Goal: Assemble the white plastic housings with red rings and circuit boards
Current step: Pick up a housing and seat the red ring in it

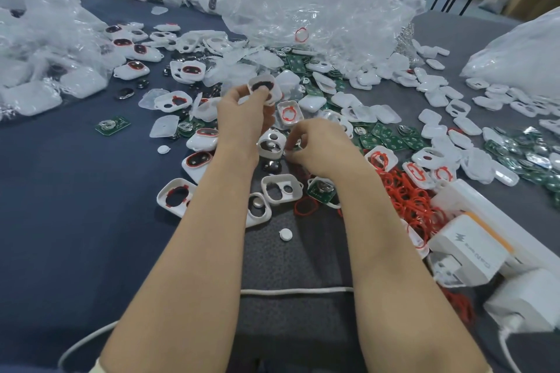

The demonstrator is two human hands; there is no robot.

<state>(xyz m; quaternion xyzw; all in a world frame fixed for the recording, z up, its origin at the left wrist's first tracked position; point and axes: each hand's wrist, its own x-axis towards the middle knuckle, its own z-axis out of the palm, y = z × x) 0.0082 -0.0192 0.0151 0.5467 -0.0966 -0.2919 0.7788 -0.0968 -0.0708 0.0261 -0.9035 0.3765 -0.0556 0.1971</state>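
L hand grip pinches a white housing, raised above the worktop, centre-far. R hand pinches a small part (unclear which). Risk: fingertip-only hold, so housing may drop into clutter.

Left forearm: bare, reaching forward from lower left, wrist straight. Left hand: raised, back toward the camera, thumb and fingers curled upward, pinching a white housing at its lower edge. Right forearm: bare, angled in from lower right. Right hand: lower and nearer, just beside the left wrist, fingers curled, tips pinching a small part, kind unclear.
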